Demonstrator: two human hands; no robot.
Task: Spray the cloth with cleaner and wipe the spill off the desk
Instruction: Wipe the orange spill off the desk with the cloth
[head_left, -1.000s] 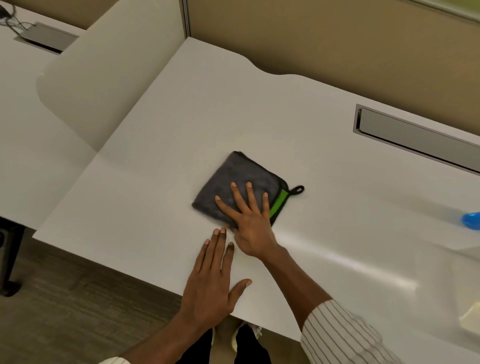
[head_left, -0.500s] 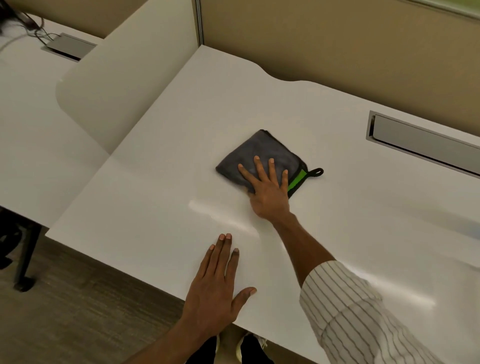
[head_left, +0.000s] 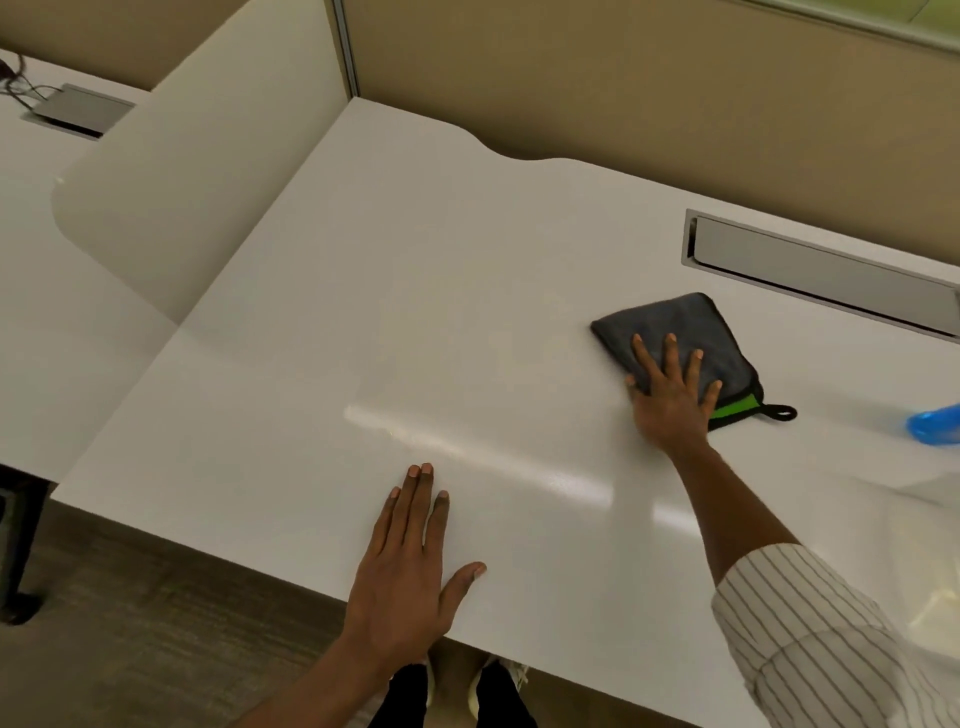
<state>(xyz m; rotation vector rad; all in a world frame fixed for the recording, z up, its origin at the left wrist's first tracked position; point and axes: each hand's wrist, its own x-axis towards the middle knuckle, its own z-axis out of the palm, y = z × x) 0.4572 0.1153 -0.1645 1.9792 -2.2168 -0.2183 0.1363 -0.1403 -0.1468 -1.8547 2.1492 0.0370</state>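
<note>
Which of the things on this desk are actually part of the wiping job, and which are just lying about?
Part of the job:
- folded grey cloth with green edge, under the flat right hand
- white desk, left hand flat on it
- blue plastic object at right edge, possibly the cleaner

Just there:
- grey metal cable flap
- beige partition wall

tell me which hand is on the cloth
The right hand, fingers spread flat on the folded grey cloth. The left hand lies flat on the bare desk near its front edge, away from the cloth.
</note>
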